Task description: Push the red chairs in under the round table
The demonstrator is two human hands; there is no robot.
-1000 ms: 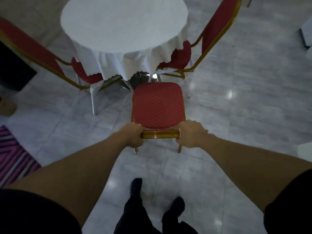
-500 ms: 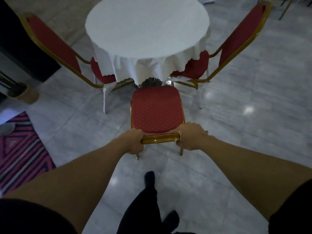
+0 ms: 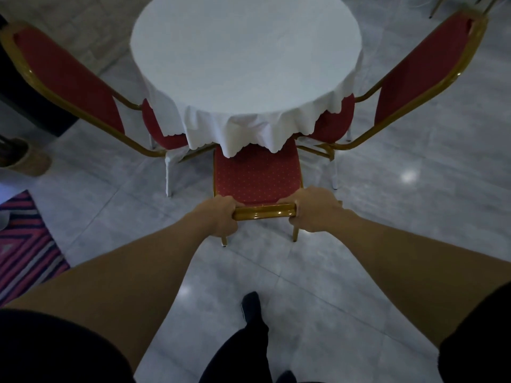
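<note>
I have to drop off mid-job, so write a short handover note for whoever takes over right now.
Left hand and right hand both grip the gold top rail of the near chair.
The front of its seat is just under the tablecloth of the round table; most of the seat is out.
Left chair and right chair are tucked in.
Left: push the near chair further in.

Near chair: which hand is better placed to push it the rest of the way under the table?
Neither alone. The left hand and right hand each grip one end of the near chair top rail, evenly spaced. Its seat front is just under the tablecloth; pushing with both likely keeps it straight.
</note>
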